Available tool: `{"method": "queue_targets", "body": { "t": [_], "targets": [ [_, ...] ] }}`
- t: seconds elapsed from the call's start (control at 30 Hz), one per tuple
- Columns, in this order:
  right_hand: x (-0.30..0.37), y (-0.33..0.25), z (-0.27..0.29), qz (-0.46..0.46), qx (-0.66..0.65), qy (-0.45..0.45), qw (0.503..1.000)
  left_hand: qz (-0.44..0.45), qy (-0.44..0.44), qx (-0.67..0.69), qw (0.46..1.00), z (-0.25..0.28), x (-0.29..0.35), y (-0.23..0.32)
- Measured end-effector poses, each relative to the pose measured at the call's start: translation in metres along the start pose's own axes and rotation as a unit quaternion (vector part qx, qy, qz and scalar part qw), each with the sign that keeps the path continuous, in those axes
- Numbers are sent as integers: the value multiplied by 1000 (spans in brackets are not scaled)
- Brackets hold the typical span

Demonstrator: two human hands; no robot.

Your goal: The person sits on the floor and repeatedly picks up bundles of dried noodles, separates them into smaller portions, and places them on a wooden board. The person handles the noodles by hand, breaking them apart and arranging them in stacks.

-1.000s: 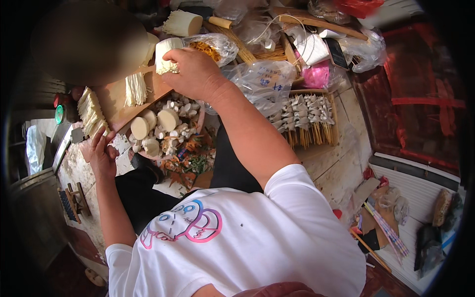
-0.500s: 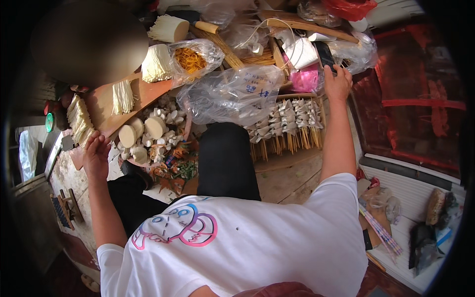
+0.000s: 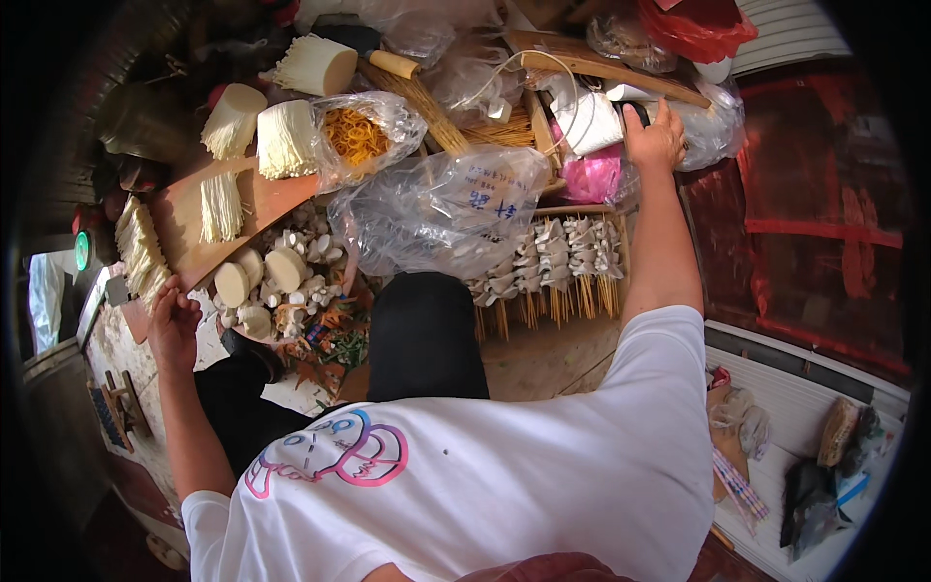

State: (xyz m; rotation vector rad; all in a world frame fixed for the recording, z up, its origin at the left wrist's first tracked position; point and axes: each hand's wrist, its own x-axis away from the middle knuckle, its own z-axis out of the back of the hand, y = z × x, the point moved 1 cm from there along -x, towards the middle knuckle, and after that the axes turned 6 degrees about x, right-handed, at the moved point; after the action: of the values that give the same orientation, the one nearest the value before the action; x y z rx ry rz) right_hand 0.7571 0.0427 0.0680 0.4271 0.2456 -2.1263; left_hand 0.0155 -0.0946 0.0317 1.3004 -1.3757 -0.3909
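Note:
My left hand (image 3: pixel 175 325) has its fingers curled together at the lower end of a bundle of pale enoki mushrooms (image 3: pixel 141 242), which lies along the left edge of a brown board (image 3: pixel 179 218). A smaller enoki bunch (image 3: pixel 223 208) rests on that board. At the far right, my right hand (image 3: pixel 657 141) grips a dark phone (image 3: pixel 637 109) between thumb and fingers; the palm and fingers hide most of it. White paper (image 3: pixel 590 116) and a pink plastic bag (image 3: pixel 593 178) are just left of this hand.
Skewers of greyish pieces (image 3: pixel 553 254) fill a box beyond my knee. A clear plastic bag (image 3: pixel 436 209) and a bag of yellow rubber bands (image 3: pixel 356 136) lie mid-table. Cut enoki stem ends (image 3: pixel 285 270) and scraps pile up left of my knee. A wooden bar (image 3: pixel 611 73) lies at the back.
My right hand has moved farther away with the phone and now covers more of it. The left hand stays at the enoki bundle. The whole view has shifted slightly.

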Motion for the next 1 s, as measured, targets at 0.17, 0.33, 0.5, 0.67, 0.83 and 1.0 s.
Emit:
{"method": "queue_targets", "body": {
  "t": [0.17, 0.33, 0.5, 0.67, 0.83, 1.0],
  "targets": [
    [35, -5, -3, 63, -46, 43, 996, -3, 0, -2, 1000, 3, -3, 1],
    [104, -26, 11, 152, -85, 38, 984, -4, -37, 1, 999, 2, -2, 2],
    [163, -74, 43, 249, -142, -2, 958, 4, -41, 19, 999, -9, 1, 1],
    [186, -138, 62, 304, -260, -72, 914, -6, -37, 34, 999, -26, -3, -1],
    [203, -224, 95, 340, -335, -169, 862, -13, -46, 42, 998, -44, -16, -2],
    [224, -320, 131, 411, -316, -264, 813, -36, -22, 20, 999, -37, -46, -2]
  ]
}}
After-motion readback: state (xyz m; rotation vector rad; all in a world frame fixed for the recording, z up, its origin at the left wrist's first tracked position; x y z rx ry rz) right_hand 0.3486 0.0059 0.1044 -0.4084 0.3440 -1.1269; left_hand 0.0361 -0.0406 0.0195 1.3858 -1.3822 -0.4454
